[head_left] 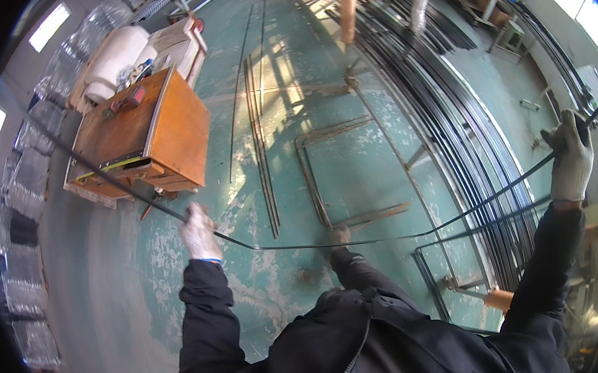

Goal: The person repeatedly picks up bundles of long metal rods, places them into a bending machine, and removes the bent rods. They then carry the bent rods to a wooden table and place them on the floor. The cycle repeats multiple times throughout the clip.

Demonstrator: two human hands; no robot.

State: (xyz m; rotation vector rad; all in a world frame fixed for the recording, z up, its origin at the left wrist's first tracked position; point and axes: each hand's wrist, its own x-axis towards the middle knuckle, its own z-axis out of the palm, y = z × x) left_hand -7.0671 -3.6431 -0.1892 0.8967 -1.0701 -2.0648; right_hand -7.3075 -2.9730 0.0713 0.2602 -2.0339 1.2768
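My left hand (200, 232), in a pale work glove, closes round one arm of a long thin black metal bar (330, 244). Toward its middle the bar bends at two places, and its ends rise to the far left and far right. My right hand (571, 156), also gloved and raised higher, grips the other arm near the right side. Between the hands, the middle stretch crosses low in front of my body. My foot (339, 237) shows just beyond that stretch. What lies inside each fist is hidden.
An orange-brown wooden cabinet (181, 137) carries a red power tool (131, 100); a cream sofa (118, 60) stands behind. Thin rods (260, 147) and a U-shaped bar (305, 171) lie on the green floor. Right, a rack holds long black bars (446, 127) beside wrapped posts (347, 10).
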